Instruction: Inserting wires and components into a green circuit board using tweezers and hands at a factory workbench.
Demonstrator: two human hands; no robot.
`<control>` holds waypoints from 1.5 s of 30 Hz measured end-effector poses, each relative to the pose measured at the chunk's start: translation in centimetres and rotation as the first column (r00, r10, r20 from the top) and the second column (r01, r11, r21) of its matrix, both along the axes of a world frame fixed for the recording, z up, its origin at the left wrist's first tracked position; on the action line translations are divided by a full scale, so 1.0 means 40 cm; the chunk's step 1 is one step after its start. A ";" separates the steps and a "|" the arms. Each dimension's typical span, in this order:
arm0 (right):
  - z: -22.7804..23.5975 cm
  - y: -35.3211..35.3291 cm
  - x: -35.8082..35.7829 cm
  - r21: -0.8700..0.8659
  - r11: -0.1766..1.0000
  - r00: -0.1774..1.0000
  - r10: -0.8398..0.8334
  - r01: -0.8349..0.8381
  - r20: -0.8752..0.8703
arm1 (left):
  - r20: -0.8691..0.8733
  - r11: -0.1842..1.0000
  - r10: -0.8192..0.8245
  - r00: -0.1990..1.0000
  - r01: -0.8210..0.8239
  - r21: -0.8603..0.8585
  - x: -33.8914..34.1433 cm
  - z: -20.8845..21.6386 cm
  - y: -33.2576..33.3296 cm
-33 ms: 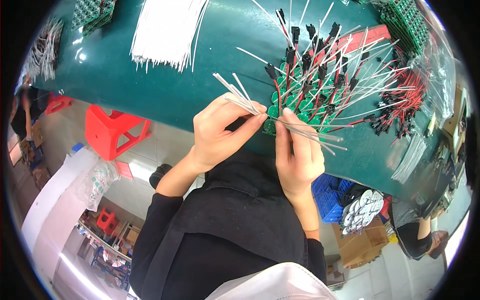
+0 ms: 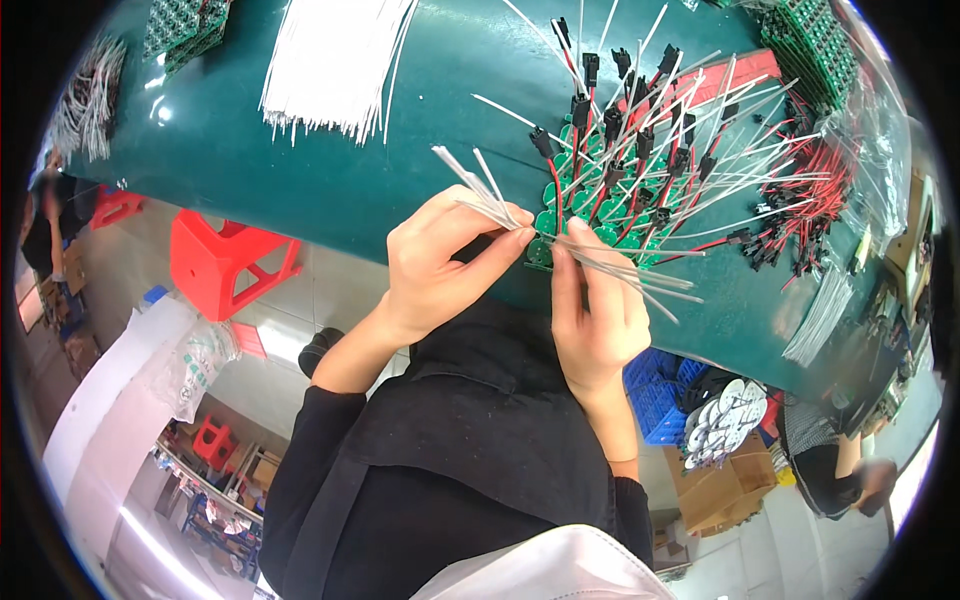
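Several thin white wires [image 2: 480, 193] pass between my two hands above the near edge of the table. My left hand [image 2: 432, 262] pinches them between thumb and forefinger, their free ends fanning up to the left. On the other side, my right hand [image 2: 598, 305] pinches the same bundle, and its ends [image 2: 665, 284] spread out to the right. The fingertips of both hands are close together. Just beyond them lies a group of green circuit boards [image 2: 545, 222], with red and black leads, black connectors [image 2: 613, 173] and white wires standing up from it.
A sheaf of white wires [image 2: 335, 65] lies at the back of the green table [image 2: 250, 150]. Red-black leads [image 2: 815, 200] and a smaller wire bundle [image 2: 822, 318] are at right. Green board stacks [image 2: 812, 55] stand behind. Below are a red stool [image 2: 215, 260] and blue crate [image 2: 655, 400].
The free wire ends have shifted slightly at both sides, the right ones swinging a little outward and down. Both hands stay in nearly the same place.
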State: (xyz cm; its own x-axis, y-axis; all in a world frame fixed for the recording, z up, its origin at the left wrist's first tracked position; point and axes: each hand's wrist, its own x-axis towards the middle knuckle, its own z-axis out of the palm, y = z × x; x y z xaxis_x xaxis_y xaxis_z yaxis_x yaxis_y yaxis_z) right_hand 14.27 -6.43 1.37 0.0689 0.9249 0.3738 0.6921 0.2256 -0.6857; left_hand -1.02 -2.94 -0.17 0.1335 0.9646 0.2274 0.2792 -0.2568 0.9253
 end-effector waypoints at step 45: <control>-0.021 -0.060 0.081 -0.085 0.992 0.973 -0.113 0.098 -0.200 | -0.168 0.984 -0.069 0.983 0.095 0.153 0.046 0.011 -0.006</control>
State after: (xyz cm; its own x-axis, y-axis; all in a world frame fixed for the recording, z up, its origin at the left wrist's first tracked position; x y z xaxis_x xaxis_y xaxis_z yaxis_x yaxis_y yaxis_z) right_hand 17.51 -8.85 0.51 0.2355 0.9329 0.2725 0.5528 0.1021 -0.8270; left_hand 0.80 -3.17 0.29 0.2583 0.9016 0.3469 0.3936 -0.4262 0.8145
